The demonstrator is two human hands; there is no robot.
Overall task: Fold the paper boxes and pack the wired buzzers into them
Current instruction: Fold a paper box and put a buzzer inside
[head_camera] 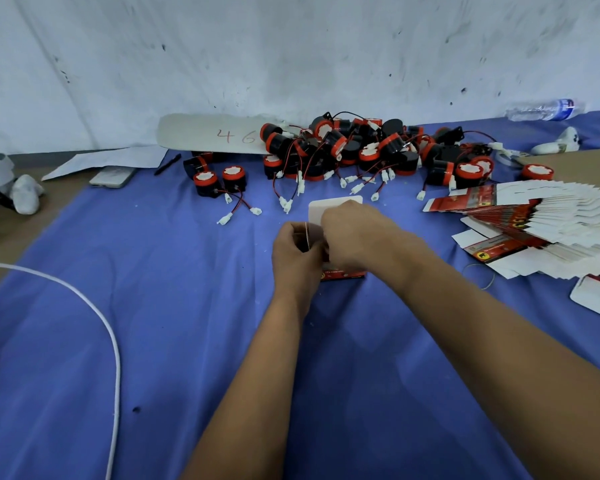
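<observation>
1. Over the middle of the blue cloth [187,323], both hands work on one paper box [342,273], red-printed, with a white flap [333,204] standing up behind the fingers
2. Left hand [297,252] curls round the box's left edge, gripping it
3. Right hand [355,233] lies over the top of the box, fingers bent onto it
4. Beyond, a heap of wired buzzers [343,150] lies by the wall, black with red rims
5. At right, flat box blanks [534,216] are fanned out
6. At left, a white cable [113,341] curves across the cloth
</observation>
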